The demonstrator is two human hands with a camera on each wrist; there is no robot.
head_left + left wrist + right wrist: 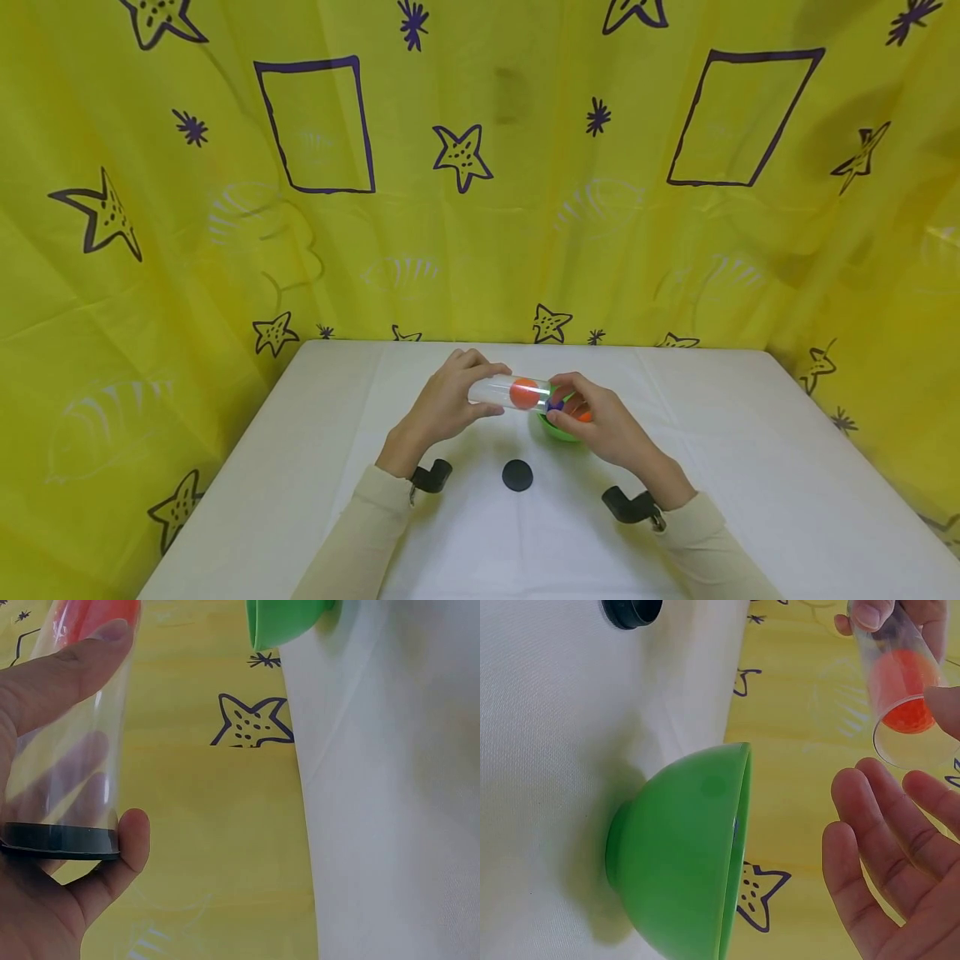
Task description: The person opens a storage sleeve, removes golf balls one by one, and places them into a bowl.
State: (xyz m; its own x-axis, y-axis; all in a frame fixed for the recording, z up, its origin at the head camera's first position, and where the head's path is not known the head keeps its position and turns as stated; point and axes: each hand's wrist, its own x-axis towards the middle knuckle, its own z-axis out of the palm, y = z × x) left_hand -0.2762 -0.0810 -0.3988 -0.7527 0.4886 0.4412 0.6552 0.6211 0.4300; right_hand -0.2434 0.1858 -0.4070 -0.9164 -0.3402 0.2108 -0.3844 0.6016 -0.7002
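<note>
My left hand [448, 398] grips a clear plastic tube [491, 390], tilted with its mouth toward the right. Inside the tube, close to the mouth, sits an orange ball [904, 686]. A black cap [64, 841] closes the tube's other end, by the left palm. At the open end is my right hand [606, 423], its fingers loosely spread below the rim and its thumb beside it; whether the thumb touches cannot be told. Beneath that hand stands a green bowl [679, 851]. Dark blue [555, 406] and orange [586, 416] pieces show at the bowl, partly hidden by the fingers.
A round black lid [517, 475] lies on the white-covered table [285, 500], in front of the bowl and between the forearms. Behind the table hangs a yellow curtain [465, 242] with purple drawings. Both wrists carry black camera mounts [630, 505].
</note>
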